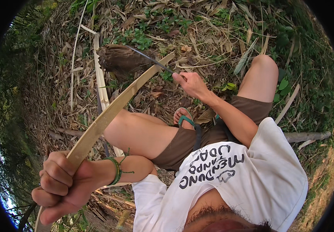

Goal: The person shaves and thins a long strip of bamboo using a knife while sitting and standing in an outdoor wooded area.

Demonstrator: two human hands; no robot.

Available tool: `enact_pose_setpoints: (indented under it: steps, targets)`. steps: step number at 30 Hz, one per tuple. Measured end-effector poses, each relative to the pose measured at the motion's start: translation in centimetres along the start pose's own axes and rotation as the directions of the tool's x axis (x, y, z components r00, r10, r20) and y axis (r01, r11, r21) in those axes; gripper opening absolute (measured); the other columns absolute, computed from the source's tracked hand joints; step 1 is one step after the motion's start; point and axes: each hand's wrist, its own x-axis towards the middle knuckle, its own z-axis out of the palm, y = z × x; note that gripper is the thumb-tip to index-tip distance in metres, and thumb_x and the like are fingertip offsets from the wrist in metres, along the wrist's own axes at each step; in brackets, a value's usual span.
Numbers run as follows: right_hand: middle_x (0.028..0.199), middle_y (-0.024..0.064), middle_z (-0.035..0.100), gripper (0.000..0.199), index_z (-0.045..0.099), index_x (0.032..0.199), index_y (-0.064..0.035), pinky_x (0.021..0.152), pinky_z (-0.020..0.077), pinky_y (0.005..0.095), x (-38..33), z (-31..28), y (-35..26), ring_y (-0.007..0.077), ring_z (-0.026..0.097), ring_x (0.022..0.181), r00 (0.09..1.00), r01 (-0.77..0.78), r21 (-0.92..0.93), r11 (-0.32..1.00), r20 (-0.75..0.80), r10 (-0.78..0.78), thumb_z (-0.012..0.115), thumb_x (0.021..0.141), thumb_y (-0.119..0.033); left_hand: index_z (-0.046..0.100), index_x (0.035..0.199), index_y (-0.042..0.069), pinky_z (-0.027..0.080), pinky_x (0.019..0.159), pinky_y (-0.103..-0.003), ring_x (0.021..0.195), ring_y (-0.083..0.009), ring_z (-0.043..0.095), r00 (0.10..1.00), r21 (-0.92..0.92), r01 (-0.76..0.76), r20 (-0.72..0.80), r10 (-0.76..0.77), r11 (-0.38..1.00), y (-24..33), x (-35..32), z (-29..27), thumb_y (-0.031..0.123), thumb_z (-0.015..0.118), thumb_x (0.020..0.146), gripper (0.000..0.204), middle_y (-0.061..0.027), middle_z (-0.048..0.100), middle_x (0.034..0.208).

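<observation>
My left hand (64,181) is closed in a fist around a long, flat strip of pale bamboo (109,116). The strip slants up and away to the right, its lower end coming out below the fist. Farther off, my right hand (191,84) grips what looks like a long-bladed knife (147,58), its handle mostly hidden by the fingers. The narrow dark blade points up to the left and crosses the strip close to its far end, apparently touching it. Behind this crossing, a short, rough brown log (122,60) lies on the ground, with the blade's tip over it.
Split pale bamboo lengths (100,79) lie left of the log. Dry leaves and low green plants (138,38) cover the ground. My bent legs spread on both sides, with a sandalled foot (184,118) between them. A grey pole (306,136) lies at my right.
</observation>
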Motion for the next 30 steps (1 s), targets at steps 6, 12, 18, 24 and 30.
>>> enact_pose_setpoints:
  steps: [6,12,18,24,30]
  targets:
    - [0.068,0.0266,0.061,0.077,0.065,0.077,0.0056,0.065,0.0471,0.0489,2.3,2.5,11.4,0.0419,0.062,0.067,0.918,-0.383,-0.019,0.924,-0.120,0.378,0.044,0.093,-0.067,0.026,0.062,0.018,0.011,0.041,-0.022,0.041,-0.0031,0.015,0.991,0.183,-0.016,-0.126,0.040,0.983,0.0,0.6,0.8,0.051,0.058,0.096,0.056,0.0080,0.022,0.049]
    - [0.070,0.0248,0.062,0.082,0.062,0.074,0.0083,0.069,0.0462,0.0482,1.2,2.2,5.3,0.0378,0.060,0.070,0.947,-0.320,-0.001,0.948,-0.016,0.320,0.044,0.092,-0.070,0.024,0.063,0.019,0.012,0.041,-0.022,0.042,-0.0036,0.014,0.998,0.076,-0.014,-0.060,0.018,0.997,0.4,-0.5,-0.1,0.052,0.054,0.098,0.057,0.0081,0.021,0.049]
    - [0.083,0.0294,0.066,0.082,0.067,0.082,0.0093,0.079,0.0477,0.0496,4.1,1.8,13.1,0.0399,0.066,0.086,0.815,-0.573,-0.037,0.819,-0.128,0.565,0.043,0.093,-0.068,0.024,0.064,0.019,0.014,0.042,-0.022,0.043,-0.0039,0.013,0.998,0.132,-0.002,-0.067,0.011,0.991,0.0,0.9,-0.4,0.055,0.051,0.098,0.056,0.0078,0.019,0.051]
    - [0.082,0.0199,0.066,0.078,0.065,0.077,0.0036,0.076,0.0460,0.0479,3.8,3.0,11.2,0.0345,0.064,0.080,0.792,-0.606,0.036,0.794,-0.066,0.607,0.041,0.093,-0.069,0.025,0.065,0.017,0.010,0.044,-0.024,0.046,-0.0061,0.013,0.957,0.255,-0.038,-0.269,0.109,0.966,0.3,0.5,-0.9,0.086,0.037,0.083,0.072,0.0049,0.020,0.052]
    - [0.101,0.0282,0.069,0.079,0.071,0.105,0.0027,0.086,0.0497,0.0431,1.1,4.8,6.9,0.0302,0.069,0.098,0.804,-0.594,0.140,0.792,0.054,0.593,0.044,0.091,-0.070,0.031,0.068,0.014,0.014,0.044,-0.026,0.046,-0.0103,0.017,0.853,0.375,-0.057,-0.463,0.240,0.925,0.5,0.2,-1.7,0.089,0.014,0.082,0.079,0.0005,0.026,0.056]
